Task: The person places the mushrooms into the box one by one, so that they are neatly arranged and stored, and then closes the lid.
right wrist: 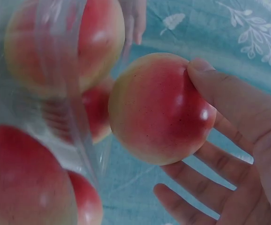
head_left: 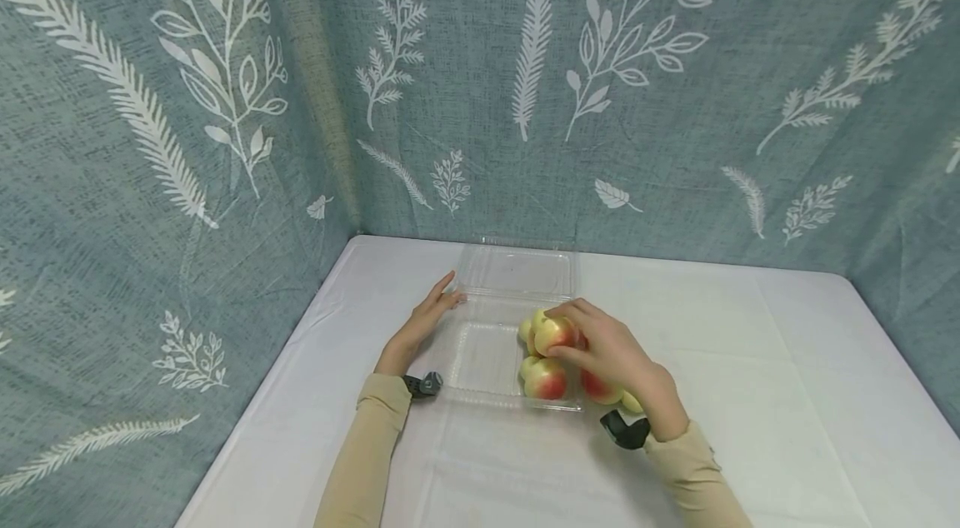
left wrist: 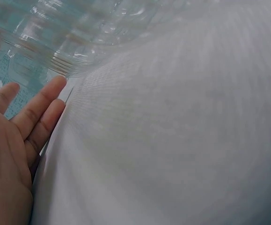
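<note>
In the head view my right hand (head_left: 603,345) pinches a red-and-yellow peach (head_left: 555,336) between thumb and fingers at the right part of a clear plastic container (head_left: 487,357). The right wrist view shows this peach (right wrist: 161,110) close up, thumb on top, fingers beneath. Another peach (head_left: 546,379) lies in the container's front right, with paler fruit partly hidden behind the held one. My left hand (head_left: 423,324) is at the container's left side, its fingers extended. In the left wrist view, the left fingertips (left wrist: 56,84) are close to the clear plastic; contact cannot be told.
The container's clear lid (head_left: 517,271) lies folded back behind it. Right of the container, partly under my right hand, are a red peach (head_left: 600,388) and a yellowish fruit (head_left: 632,403). White cloth (head_left: 750,395) covers the table, and a patterned blue-green curtain (head_left: 480,95) hangs behind.
</note>
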`<state>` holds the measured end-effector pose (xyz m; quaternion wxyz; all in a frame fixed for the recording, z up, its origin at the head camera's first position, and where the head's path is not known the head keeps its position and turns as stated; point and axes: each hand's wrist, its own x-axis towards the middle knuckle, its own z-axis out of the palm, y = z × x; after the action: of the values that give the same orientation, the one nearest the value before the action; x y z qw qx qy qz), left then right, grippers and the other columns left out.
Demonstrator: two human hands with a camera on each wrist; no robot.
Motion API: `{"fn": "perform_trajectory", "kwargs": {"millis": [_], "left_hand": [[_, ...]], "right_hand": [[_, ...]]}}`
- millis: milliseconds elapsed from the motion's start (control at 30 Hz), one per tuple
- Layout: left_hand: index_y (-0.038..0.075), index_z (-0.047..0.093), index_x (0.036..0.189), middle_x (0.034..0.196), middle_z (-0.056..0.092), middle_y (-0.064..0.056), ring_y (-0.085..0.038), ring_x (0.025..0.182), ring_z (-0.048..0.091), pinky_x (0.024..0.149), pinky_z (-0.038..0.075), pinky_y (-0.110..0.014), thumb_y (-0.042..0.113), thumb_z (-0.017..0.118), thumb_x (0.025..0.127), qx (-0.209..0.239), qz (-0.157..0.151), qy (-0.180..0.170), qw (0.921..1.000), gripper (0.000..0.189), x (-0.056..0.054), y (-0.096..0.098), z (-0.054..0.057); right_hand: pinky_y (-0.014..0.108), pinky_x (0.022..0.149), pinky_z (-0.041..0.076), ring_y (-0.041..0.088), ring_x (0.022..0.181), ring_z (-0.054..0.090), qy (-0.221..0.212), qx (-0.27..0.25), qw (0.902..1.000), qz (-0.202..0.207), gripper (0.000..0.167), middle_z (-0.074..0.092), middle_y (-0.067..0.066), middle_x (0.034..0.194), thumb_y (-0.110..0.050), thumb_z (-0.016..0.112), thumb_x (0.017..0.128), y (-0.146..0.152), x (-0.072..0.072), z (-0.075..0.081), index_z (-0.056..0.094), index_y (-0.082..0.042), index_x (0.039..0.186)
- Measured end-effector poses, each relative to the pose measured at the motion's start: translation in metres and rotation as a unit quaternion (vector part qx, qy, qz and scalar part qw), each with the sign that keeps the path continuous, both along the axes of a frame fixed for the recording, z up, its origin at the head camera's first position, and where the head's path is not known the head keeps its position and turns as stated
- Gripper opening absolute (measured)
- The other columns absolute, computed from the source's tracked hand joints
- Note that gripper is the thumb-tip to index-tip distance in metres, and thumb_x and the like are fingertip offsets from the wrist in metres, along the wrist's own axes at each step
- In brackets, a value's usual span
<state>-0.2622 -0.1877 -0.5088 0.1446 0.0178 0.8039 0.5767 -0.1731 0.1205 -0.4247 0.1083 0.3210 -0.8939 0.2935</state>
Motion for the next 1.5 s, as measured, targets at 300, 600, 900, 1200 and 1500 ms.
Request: {"fn": "perform_trajectory", "kwargs": {"millis": [300,600,900,1200,1500], "left_hand": [[0.037,0.016,0.147,0.140,0.046,-0.009,-0.032,0.135,0.031,0.109,0.010,-0.061,0.047,0.042,0.096,-0.007,0.007,0.005,0.9999,0.059,0.002,0.000,0.001],[0.037,0.018,0.147,0.140,0.045,-0.011,-0.034,0.134,0.032,0.108,0.011,-0.062,0.048,0.042,0.095,-0.012,0.013,0.008,0.9998,0.059,0.002,0.000,0.000],[0.035,0.016,0.148,0.138,0.048,-0.009,-0.032,0.134,0.033,0.109,0.011,-0.060,0.046,0.041,0.096,-0.010,0.005,0.010,0.9999,0.059,0.002,-0.001,0.000],[0.037,0.018,0.147,0.139,0.047,-0.008,-0.031,0.133,0.033,0.109,0.011,-0.061,0.046,0.041,0.096,-0.005,0.011,0.011,0.9999,0.057,0.003,0.000,-0.001],[0.035,0.017,0.148,0.135,0.052,-0.008,-0.034,0.130,0.037,0.106,0.015,-0.064,0.052,0.039,0.094,-0.019,0.005,0.035,0.9992,0.061,0.004,-0.001,-0.001]], "right_hand": [[0.033,0.083,0.049,0.014,0.102,0.059,0.012,0.012,0.9997,0.019,0.044,0.061,-0.002,0.111,-0.036,0.073,0.078,-0.012,-0.001,-0.002,0.061,-0.013,0.114],[0.031,0.075,0.050,0.011,0.097,0.059,-0.009,-0.016,0.9995,0.026,0.044,0.060,-0.006,0.113,-0.036,0.075,0.076,-0.023,0.003,-0.004,0.061,-0.018,0.114],[0.028,0.079,0.050,0.007,0.098,0.058,-0.064,-0.057,0.9958,0.033,0.046,0.059,-0.008,0.114,-0.038,0.073,0.077,-0.032,0.004,-0.013,0.060,-0.019,0.116],[0.027,0.077,0.048,0.006,0.090,0.056,-0.083,-0.077,0.9930,0.035,0.044,0.058,-0.009,0.111,-0.037,0.074,0.077,-0.041,0.005,-0.022,0.061,-0.018,0.114],[0.029,0.079,0.049,0.009,0.093,0.056,-0.084,-0.036,0.9953,0.033,0.045,0.060,-0.004,0.112,-0.036,0.075,0.076,-0.048,0.008,-0.025,0.061,-0.017,0.115]]}}
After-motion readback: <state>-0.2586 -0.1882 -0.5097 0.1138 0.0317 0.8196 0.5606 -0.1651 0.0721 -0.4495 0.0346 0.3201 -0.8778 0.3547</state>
